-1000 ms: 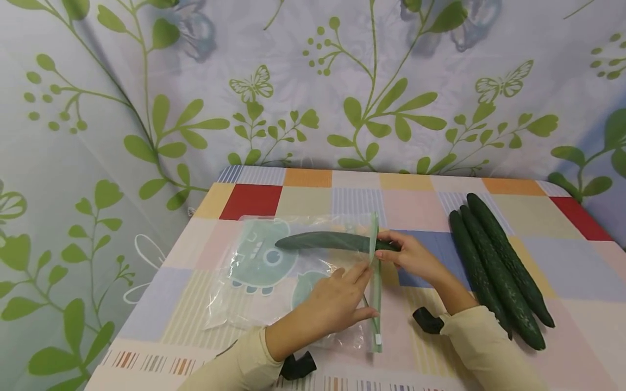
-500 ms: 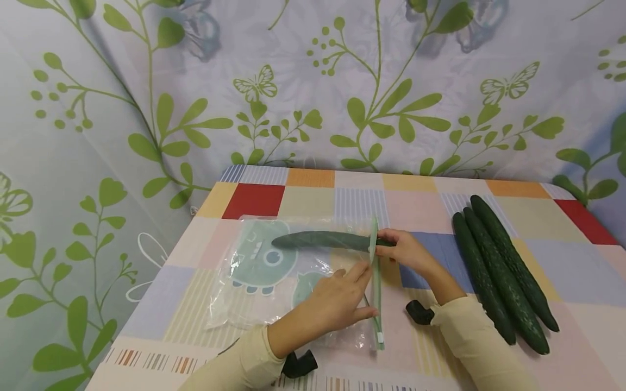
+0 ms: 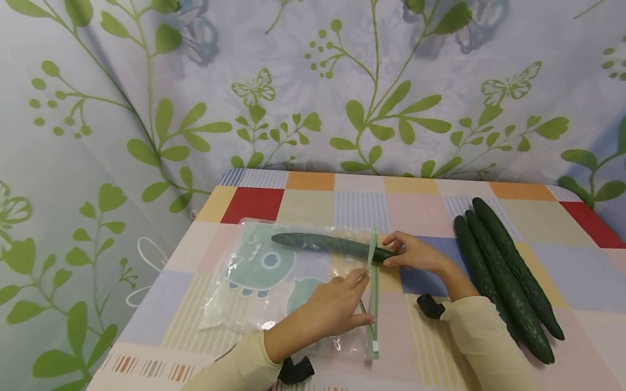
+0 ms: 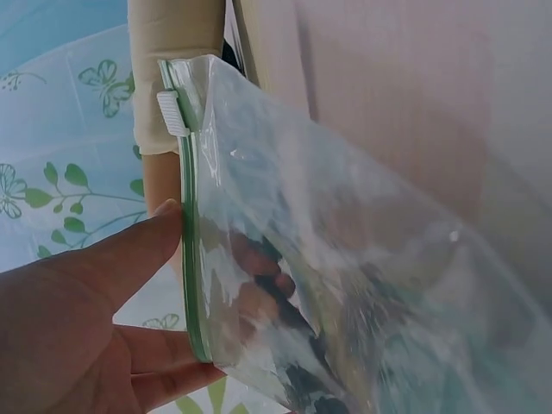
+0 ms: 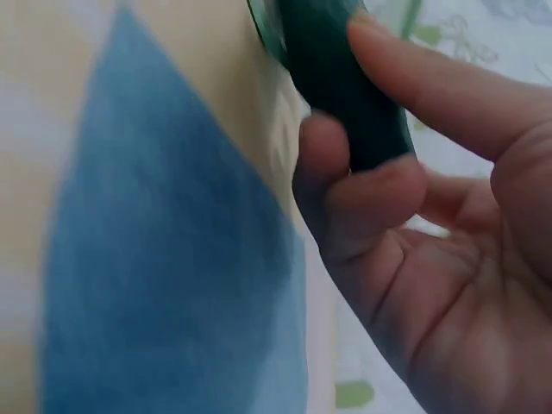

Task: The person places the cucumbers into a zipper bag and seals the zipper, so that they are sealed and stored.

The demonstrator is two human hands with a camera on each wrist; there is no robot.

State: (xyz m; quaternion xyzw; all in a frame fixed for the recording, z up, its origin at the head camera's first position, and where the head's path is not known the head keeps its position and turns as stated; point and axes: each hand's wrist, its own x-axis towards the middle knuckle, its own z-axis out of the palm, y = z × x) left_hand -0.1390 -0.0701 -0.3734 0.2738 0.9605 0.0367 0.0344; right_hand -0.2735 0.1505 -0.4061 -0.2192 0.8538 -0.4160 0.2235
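Observation:
A clear zip bag [image 3: 230, 304] with a teal cartoon print lies flat, its green zip edge [image 3: 374, 304] toward the right. Most of a cucumber [image 3: 318, 243] is inside it, the near end poking out past the zip. My right hand [image 3: 415, 254] pinches that end between thumb and fingers; in the right wrist view the fingers curl round the cucumber [image 5: 332, 78]. My left hand [image 3: 332, 307] holds the bag's opening, its thumb and fingers on the green zip [image 4: 191, 250]. A white slider [image 4: 172, 113] sits at one end of the zip.
Three cucumbers [image 3: 504, 282] lie side by side at the right, close to my right forearm. A patchwork cloth [image 3: 308, 203] covers the table, and a leaf-patterned curtain [image 3: 293, 81] hangs behind. Black straps or mounts [image 3: 295, 371] show by both wrists.
The held end of the cucumber has dropped slightly toward me, so it now slants down to the right. My right hand has shifted with it; my left hand stays at the zip.

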